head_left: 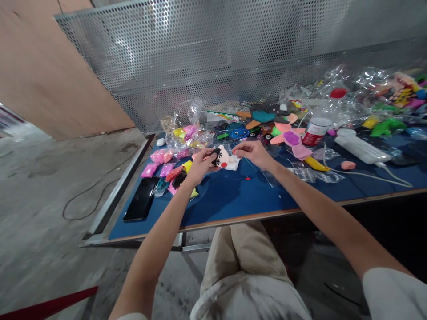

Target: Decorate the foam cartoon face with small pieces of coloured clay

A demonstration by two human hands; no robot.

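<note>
My left hand (pixel 200 165) grips a small clay figure (pixel 222 156) by its side. The figure has a pale face, black hair and a round red cheek. White material (pixel 233 163) shows just beside and below the face. Close to the figure's right side, my right hand (pixel 257 154) pinches a small bit of red clay (pixel 234 152) between thumb and fingertips. Another tiny red piece (pixel 247 178) lies on the blue tabletop (pixel 227 200) below the hands.
Bagged coloured clay (pixel 167 170) and a black phone (pixel 140 199) lie at left. Rightward are flat clay shapes (pixel 263 116), a red-capped bottle (pixel 316 124), a white device with a cable (pixel 362 147) and heaped plastic bags. A perforated metal panel (pixel 213 58) stands behind.
</note>
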